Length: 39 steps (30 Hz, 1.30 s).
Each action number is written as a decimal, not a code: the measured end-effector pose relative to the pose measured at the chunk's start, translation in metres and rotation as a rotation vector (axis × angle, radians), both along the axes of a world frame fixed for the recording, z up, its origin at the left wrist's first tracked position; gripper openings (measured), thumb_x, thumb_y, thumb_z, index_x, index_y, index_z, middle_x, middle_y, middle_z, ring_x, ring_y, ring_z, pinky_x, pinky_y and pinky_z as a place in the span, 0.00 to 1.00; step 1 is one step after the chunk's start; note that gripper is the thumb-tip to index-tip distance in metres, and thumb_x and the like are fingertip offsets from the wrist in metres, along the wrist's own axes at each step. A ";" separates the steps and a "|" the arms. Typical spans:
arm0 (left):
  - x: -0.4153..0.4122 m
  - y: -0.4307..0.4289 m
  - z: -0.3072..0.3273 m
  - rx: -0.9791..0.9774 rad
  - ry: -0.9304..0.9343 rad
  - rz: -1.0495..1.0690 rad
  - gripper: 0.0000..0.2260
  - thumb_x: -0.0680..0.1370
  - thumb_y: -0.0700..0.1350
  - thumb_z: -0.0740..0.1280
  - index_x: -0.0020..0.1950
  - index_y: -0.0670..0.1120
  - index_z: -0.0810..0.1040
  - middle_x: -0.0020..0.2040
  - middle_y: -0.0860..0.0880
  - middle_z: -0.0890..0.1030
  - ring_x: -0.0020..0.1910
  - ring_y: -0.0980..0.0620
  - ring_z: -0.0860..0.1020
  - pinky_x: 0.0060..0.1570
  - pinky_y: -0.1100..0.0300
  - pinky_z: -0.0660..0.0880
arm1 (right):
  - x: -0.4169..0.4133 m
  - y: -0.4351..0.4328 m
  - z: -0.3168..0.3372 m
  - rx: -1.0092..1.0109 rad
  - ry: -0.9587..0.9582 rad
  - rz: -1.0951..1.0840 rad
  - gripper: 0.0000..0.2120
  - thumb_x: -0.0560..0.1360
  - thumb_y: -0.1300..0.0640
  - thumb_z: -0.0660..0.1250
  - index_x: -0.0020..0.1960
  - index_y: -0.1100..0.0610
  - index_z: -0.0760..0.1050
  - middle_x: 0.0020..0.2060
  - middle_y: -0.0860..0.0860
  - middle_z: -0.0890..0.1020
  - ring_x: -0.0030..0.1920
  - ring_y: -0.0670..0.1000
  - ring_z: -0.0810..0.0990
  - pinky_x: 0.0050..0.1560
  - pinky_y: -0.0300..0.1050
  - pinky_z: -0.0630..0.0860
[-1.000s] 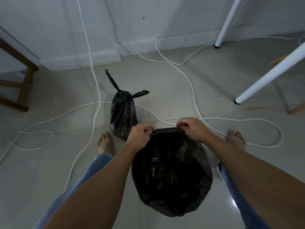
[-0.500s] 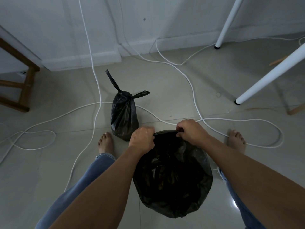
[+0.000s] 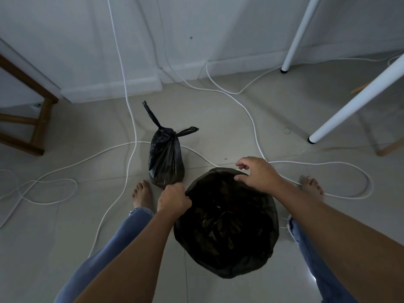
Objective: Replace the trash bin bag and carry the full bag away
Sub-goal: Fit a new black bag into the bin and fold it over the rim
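A tied full black trash bag (image 3: 165, 158) stands on the tiled floor ahead of my left foot. Between my legs is the bin with a fresh black bag (image 3: 227, 224) draped over it, so the bin itself is hidden. My left hand (image 3: 173, 199) grips the bag's edge at the left of the rim. My right hand (image 3: 259, 174) hovers over the far right of the rim with fingers spread and relaxed, thumb near the plastic, holding nothing.
White cables (image 3: 131, 119) loop across the floor around the bags and my bare feet. Two white table legs (image 3: 358, 99) slant in at the right. A wooden stool frame (image 3: 39, 119) stands at the left. The wall and baseboard (image 3: 111, 89) lie ahead.
My right hand has let go of the bag's edge and opened above the rim. My left hand has slid lower and left along the rim, still gripping. The bag mouth now spreads wider.
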<state>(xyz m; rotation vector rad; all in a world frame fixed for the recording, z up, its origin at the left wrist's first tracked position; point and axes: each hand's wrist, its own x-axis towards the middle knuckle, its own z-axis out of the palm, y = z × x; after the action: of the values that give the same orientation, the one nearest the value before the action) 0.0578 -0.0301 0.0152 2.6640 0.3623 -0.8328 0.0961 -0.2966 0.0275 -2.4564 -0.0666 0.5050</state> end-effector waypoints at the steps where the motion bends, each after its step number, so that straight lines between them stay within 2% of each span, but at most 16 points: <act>1: 0.002 0.001 0.009 0.026 0.041 -0.041 0.09 0.74 0.47 0.67 0.48 0.42 0.76 0.52 0.39 0.81 0.55 0.37 0.80 0.49 0.51 0.77 | 0.000 0.000 0.001 -0.006 -0.008 0.003 0.20 0.68 0.49 0.75 0.58 0.52 0.78 0.52 0.47 0.82 0.53 0.48 0.79 0.55 0.41 0.73; 4: 0.006 -0.005 0.019 -0.011 -0.040 -0.088 0.17 0.74 0.55 0.72 0.57 0.46 0.77 0.55 0.46 0.80 0.57 0.43 0.79 0.52 0.53 0.76 | 0.000 0.001 0.002 -0.019 -0.056 0.017 0.17 0.68 0.50 0.75 0.55 0.54 0.78 0.51 0.49 0.81 0.53 0.49 0.78 0.52 0.39 0.69; 6: 0.017 -0.009 0.022 -0.079 -0.171 -0.103 0.21 0.73 0.56 0.74 0.62 0.48 0.78 0.57 0.48 0.79 0.58 0.45 0.79 0.57 0.52 0.78 | 0.000 0.000 0.000 -0.027 -0.101 0.024 0.16 0.68 0.49 0.75 0.52 0.55 0.78 0.49 0.50 0.81 0.52 0.51 0.77 0.51 0.38 0.67; 8: 0.026 -0.017 0.022 -0.131 -0.243 -0.158 0.20 0.74 0.54 0.74 0.63 0.48 0.79 0.59 0.48 0.78 0.60 0.46 0.78 0.60 0.49 0.78 | 0.000 0.000 -0.003 -0.045 -0.123 0.031 0.17 0.67 0.47 0.75 0.51 0.55 0.78 0.48 0.50 0.79 0.52 0.51 0.76 0.51 0.39 0.67; 13: 0.040 -0.043 0.019 -0.172 -0.311 -0.230 0.19 0.76 0.52 0.73 0.65 0.47 0.81 0.60 0.48 0.80 0.61 0.47 0.78 0.62 0.52 0.76 | -0.001 0.004 -0.005 -0.109 -0.114 0.084 0.18 0.66 0.44 0.74 0.50 0.55 0.78 0.47 0.50 0.77 0.52 0.51 0.74 0.53 0.44 0.70; 16: 0.043 -0.052 0.014 -0.168 -0.315 -0.238 0.17 0.77 0.51 0.72 0.64 0.49 0.82 0.59 0.48 0.80 0.61 0.47 0.78 0.61 0.53 0.76 | -0.001 0.006 -0.009 -0.125 -0.117 0.086 0.17 0.68 0.47 0.74 0.50 0.56 0.78 0.46 0.51 0.78 0.52 0.53 0.75 0.51 0.44 0.70; 21: 0.044 -0.056 0.007 -0.167 -0.341 -0.244 0.08 0.79 0.45 0.69 0.55 0.46 0.86 0.53 0.46 0.81 0.57 0.44 0.79 0.56 0.52 0.77 | 0.002 0.006 -0.011 -0.124 -0.132 0.071 0.07 0.72 0.55 0.70 0.48 0.57 0.80 0.44 0.53 0.79 0.50 0.55 0.77 0.49 0.45 0.70; 29: 0.047 -0.052 0.005 -0.228 -0.364 -0.226 0.05 0.78 0.40 0.68 0.49 0.43 0.85 0.51 0.46 0.82 0.54 0.46 0.79 0.53 0.53 0.76 | 0.006 0.004 -0.011 -0.053 -0.085 0.071 0.01 0.72 0.59 0.68 0.43 0.56 0.78 0.41 0.53 0.79 0.46 0.56 0.78 0.48 0.48 0.73; 36: 0.051 -0.049 0.003 -0.286 -0.276 -0.120 0.05 0.80 0.39 0.67 0.50 0.43 0.83 0.52 0.46 0.82 0.52 0.46 0.80 0.49 0.61 0.70 | 0.012 0.002 -0.009 0.023 0.014 -0.024 0.03 0.73 0.60 0.67 0.45 0.54 0.78 0.40 0.52 0.81 0.42 0.52 0.77 0.42 0.41 0.68; 39: 0.054 -0.048 0.002 -0.304 -0.246 -0.081 0.05 0.79 0.39 0.66 0.50 0.44 0.83 0.49 0.47 0.82 0.49 0.48 0.79 0.47 0.61 0.70 | 0.012 0.001 -0.008 0.087 0.040 -0.039 0.05 0.75 0.62 0.65 0.47 0.53 0.76 0.39 0.52 0.81 0.39 0.53 0.77 0.38 0.41 0.69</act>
<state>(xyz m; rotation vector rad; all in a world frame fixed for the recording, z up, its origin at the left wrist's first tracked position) 0.1114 -0.0780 0.0173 2.4678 0.0605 -0.5235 0.1082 -0.2953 0.0199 -2.3569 -0.0244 0.5227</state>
